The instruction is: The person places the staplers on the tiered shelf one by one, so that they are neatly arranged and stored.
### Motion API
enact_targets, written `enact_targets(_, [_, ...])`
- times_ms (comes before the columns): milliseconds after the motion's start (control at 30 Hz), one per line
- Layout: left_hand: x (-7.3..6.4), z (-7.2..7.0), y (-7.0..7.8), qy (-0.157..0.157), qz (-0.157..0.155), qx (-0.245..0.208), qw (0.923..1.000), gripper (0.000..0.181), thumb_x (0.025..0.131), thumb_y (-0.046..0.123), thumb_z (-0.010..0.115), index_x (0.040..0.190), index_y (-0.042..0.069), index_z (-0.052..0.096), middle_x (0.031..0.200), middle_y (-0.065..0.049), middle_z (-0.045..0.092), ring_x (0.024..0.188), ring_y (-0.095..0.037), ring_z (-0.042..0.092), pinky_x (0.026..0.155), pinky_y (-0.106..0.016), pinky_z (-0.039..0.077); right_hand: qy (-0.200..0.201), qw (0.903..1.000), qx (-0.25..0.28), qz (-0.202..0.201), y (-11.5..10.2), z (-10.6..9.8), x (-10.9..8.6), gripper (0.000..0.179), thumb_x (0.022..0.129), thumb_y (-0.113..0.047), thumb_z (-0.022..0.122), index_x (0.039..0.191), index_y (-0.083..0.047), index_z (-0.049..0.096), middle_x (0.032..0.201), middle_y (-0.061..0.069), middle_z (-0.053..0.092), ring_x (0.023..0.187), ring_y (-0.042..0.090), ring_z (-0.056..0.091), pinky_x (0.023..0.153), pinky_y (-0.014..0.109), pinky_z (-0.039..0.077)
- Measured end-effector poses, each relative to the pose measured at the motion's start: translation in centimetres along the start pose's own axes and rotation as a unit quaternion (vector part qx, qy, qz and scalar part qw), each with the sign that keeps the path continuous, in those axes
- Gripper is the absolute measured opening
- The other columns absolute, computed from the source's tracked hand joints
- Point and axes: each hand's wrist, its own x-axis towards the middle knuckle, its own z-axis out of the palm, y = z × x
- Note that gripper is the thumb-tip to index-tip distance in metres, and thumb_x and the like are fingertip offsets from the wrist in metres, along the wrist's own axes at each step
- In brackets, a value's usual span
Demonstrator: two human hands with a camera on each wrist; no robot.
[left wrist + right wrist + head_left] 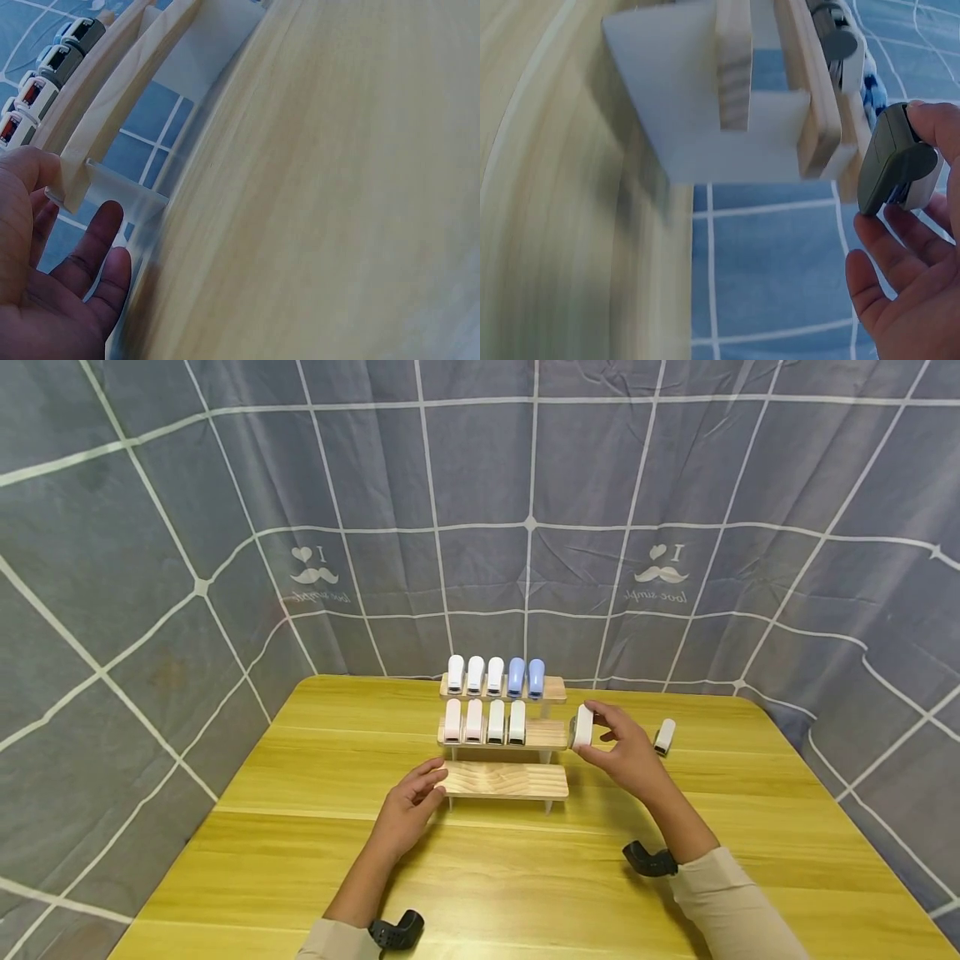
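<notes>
A three-tier wooden display rack [502, 781] stands on the table. My left hand [408, 806] holds the left end of its bottom shelf, thumb and index finger about the board's end while the other fingers spread below it in the left wrist view. In my right hand [622, 747] is a small white stapler [583, 727], pinched between thumb and fingers just off the right end of the middle shelf [547, 732]. Its grey base [889, 154] faces the right wrist camera. Two pale pink staplers [462, 721] and two white staplers [506, 722] line the middle shelf.
Three white staplers [476, 675] and two blue staplers [526, 677] sit on the top shelf [555, 689]. Another white stapler [664, 737] lies on the table [487, 877] right of my right hand. A grey gridded curtain [480, 568] hangs behind and along the sides.
</notes>
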Motion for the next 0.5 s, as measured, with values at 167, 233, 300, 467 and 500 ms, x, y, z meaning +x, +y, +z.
enact_targets(167, [0.4, 0.1, -1.1, 0.001, 0.003, 0.005, 1.0, 0.03, 0.097, 0.006, 0.064, 0.126, 0.001, 0.067, 0.143, -0.003, 0.054, 0.119, -0.025, 0.059, 0.093, -0.035, 0.049, -0.002, 0.9998, 0.018, -0.003, -0.8, 1.1, 0.4, 0.068, 0.086, -0.012, 0.079, 0.144, -0.001, 0.047, 0.14, 0.016, 0.053, 0.12, 0.033, 0.054, 0.09, 0.051, 0.046])
enact_targets(233, [0.4, 0.1, -1.2, 0.002, 0.004, 0.005, 1.0, 0.03, 0.097, 0.005, 0.063, 0.126, -0.001, 0.067, 0.143, -0.005, 0.054, 0.119, -0.027, 0.059, 0.094, -0.036, 0.049, -0.006, 0.9996, 0.028, -0.001, -1.1, 1.5, 0.6, 0.068, 0.085, -0.012, 0.079, 0.144, -0.001, 0.047, 0.14, 0.016, 0.053, 0.121, 0.033, 0.054, 0.09, 0.052, 0.045])
enact_targets(300, [0.4, 0.2, -1.1, 0.002, 0.003, 0.008, 1.0, 0.03, 0.097, 0.002, 0.062, 0.126, -0.003, 0.066, 0.144, -0.008, 0.053, 0.119, -0.03, 0.059, 0.094, -0.037, 0.049, -0.01, 0.9993, 0.035, 0.002, -1.3, 1.8, 0.6, 0.067, 0.085, -0.012, 0.079, 0.143, -0.002, 0.047, 0.14, 0.016, 0.053, 0.122, 0.034, 0.054, 0.091, 0.053, 0.045])
enact_targets(467, [0.2, 0.1, -1.0, -0.001, 0.008, 0.012, 0.9999, 0.031, 0.097, 0.004, 0.062, 0.127, -0.003, 0.065, 0.144, -0.008, 0.053, 0.119, -0.031, 0.059, 0.093, -0.038, 0.049, -0.013, 0.9993, 0.034, 0.002, -1.8, 2.7, 1.0, 0.066, 0.085, -0.013, 0.08, 0.142, -0.003, 0.048, 0.136, 0.016, 0.056, 0.121, 0.034, 0.055, 0.094, 0.054, 0.044])
enact_targets(500, [0.2, 0.0, -1.0, -0.002, 0.009, 0.011, 0.9999, 0.031, 0.097, 0.005, 0.062, 0.127, -0.002, 0.066, 0.145, -0.007, 0.053, 0.119, -0.03, 0.059, 0.093, -0.037, 0.049, -0.013, 0.9993, 0.035, 0.001, -1.8, 2.8, 1.1, 0.067, 0.085, -0.014, 0.08, 0.142, -0.003, 0.048, 0.135, 0.015, 0.057, 0.121, 0.033, 0.055, 0.095, 0.054, 0.044])
